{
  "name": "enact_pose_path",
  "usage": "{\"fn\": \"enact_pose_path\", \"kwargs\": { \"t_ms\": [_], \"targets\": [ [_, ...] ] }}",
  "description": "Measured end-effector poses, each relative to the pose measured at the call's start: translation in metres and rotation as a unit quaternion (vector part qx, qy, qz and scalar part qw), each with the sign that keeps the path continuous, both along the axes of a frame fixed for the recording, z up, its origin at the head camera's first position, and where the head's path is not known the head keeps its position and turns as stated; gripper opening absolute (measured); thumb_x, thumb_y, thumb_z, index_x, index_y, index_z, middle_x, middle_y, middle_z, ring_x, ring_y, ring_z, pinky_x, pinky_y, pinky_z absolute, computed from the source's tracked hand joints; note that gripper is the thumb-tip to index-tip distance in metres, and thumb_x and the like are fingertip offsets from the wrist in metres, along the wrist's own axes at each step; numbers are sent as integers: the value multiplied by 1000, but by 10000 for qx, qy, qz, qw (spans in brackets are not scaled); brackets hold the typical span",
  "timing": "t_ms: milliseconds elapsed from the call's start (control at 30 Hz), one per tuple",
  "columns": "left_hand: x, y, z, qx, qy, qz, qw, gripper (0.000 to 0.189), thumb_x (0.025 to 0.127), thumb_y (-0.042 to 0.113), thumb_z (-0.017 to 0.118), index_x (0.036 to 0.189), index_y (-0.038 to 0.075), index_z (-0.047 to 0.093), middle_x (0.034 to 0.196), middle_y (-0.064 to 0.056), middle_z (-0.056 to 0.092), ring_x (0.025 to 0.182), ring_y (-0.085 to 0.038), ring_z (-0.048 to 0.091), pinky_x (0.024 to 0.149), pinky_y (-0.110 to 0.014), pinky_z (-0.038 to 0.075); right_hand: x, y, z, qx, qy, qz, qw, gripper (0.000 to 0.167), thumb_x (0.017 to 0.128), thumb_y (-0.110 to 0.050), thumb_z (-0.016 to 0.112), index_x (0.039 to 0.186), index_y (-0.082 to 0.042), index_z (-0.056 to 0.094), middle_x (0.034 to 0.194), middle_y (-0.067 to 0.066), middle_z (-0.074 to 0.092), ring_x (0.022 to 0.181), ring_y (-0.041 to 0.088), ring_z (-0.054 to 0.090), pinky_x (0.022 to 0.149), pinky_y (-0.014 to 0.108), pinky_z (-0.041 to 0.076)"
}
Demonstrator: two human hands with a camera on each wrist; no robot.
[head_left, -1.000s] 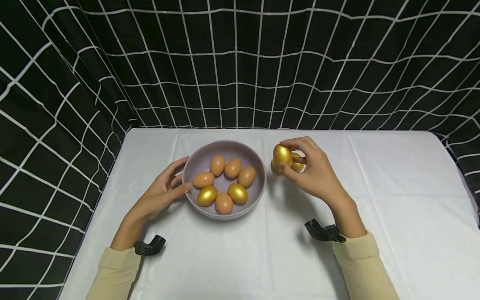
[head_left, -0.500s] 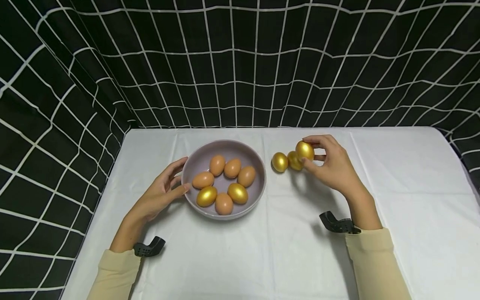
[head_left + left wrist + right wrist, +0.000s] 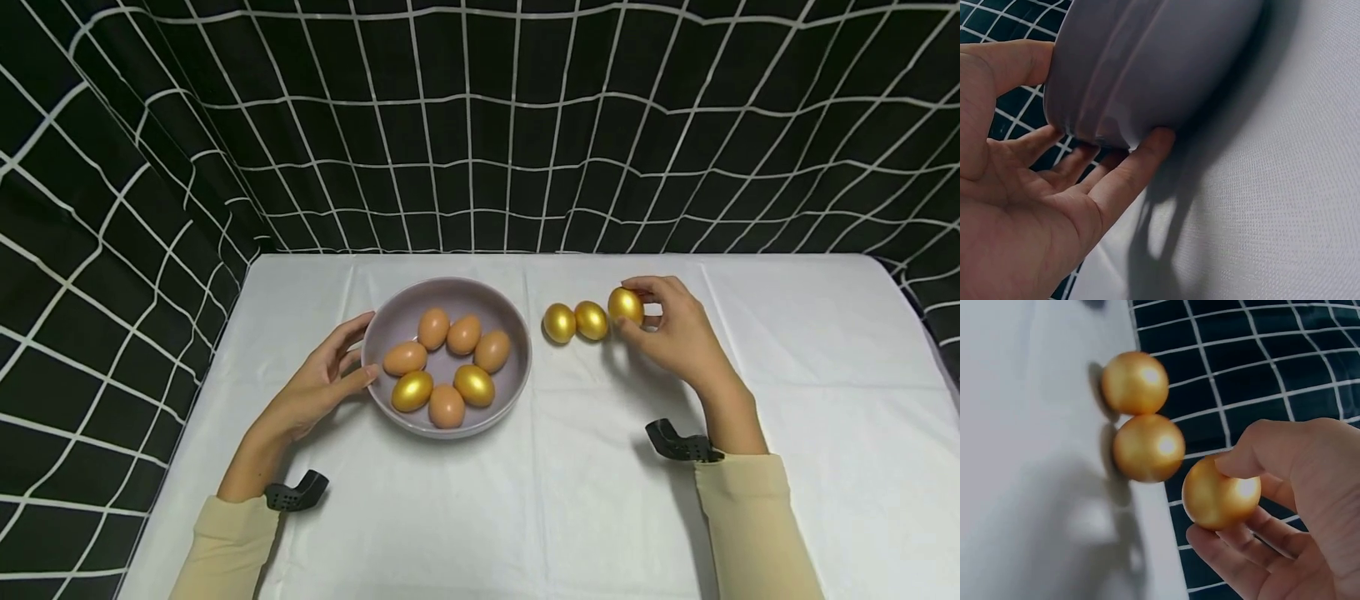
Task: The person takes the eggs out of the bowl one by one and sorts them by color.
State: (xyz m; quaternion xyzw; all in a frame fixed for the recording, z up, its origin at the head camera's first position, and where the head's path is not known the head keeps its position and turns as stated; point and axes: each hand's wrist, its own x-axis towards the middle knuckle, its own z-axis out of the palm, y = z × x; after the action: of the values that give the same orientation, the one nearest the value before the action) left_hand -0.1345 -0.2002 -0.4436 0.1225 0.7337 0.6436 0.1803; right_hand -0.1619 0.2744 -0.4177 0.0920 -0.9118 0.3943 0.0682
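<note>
pinched by the right hand (image 3: 677, 331), the held golden egg (image 3: 624, 306) has shifted past the golden pair (image 3: 592, 321) just left of the grip, seemingly becoming third in their row. it looks almost round, so its long axis and pointed end can't be told. farther left, the left hand (image 3: 315, 387) rests against the bowl (image 3: 450, 293).

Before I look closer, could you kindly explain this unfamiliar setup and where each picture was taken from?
There is no robot here, just a person's left hand and right hand, both bare. One picture looks down from a camera worn on the head; the other two come from a camera on each wrist. On the white table stands a mauve bowl with five brown eggs and two golden eggs inside. Right of it in the head picture lie two loose golden eggs. The left hand touches the bowl's side; the right hand holds another golden egg.
</note>
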Motion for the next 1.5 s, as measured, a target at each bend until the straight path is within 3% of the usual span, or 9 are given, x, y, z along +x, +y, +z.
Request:
{"fn": "enact_pose_path", "kwargs": {
  "t_ms": [133,333,533,767,1033,1500],
  "targets": [
    [-1,0,1,-12,-28,-10,10000,79,102,7,66,169,16,24,173,-14,27,153,-41,40,97,-19,57,-1,3,-5,256,-83,-113,9996,47,89,-3,74,135,3,63,128,25,60,119,38,59,83,0,43],
    [-1,0,1,-66,20,-15,10000,79,102,6,65,168,16,25,173,-15,27,154,-42,40,97,-19,57,-2,7,-14,435,-37,-154,9989,53,89,-5,76,139,3,60,130,26,60,120,40,60,91,29,56],
    [-1,0,0,-90,26,-6,10000,79,102,5,66,168,16,25,173,-14,28,154,-42,41,98,-19,56,-4,6,-19,462,17,-164,9988,49,89,-5,77,135,3,63,130,27,60,118,42,61,86,11,45],
    [0,-2,0,-94,46,30,9999,79,102,7,67,168,17,25,172,-14,29,153,-41,41,98,-18,56,-6,3,-22,620,-40,-143,9980,46,89,-7,77,133,2,65,130,27,60,116,41,60,92,41,49],
    [-1,-1,0,-167,48,30,9998,79,102,7,67,168,18,26,172,-13,29,154,-41,41,97,-20,57,-6,2,-23,733,-26,-177,9972,47,87,-8,78,132,2,65,129,28,61,112,42,60,91,43,44],
    [-1,1,0,-37,-14,23,10000,79,102,6,66,168,17,26,172,-13,29,154,-41,41,96,-22,58,-5,2,-20,764,-236,-131,9967,41,95,-11,72,133,2,65,130,29,60,114,44,63,97,57,54]
  ]
}}
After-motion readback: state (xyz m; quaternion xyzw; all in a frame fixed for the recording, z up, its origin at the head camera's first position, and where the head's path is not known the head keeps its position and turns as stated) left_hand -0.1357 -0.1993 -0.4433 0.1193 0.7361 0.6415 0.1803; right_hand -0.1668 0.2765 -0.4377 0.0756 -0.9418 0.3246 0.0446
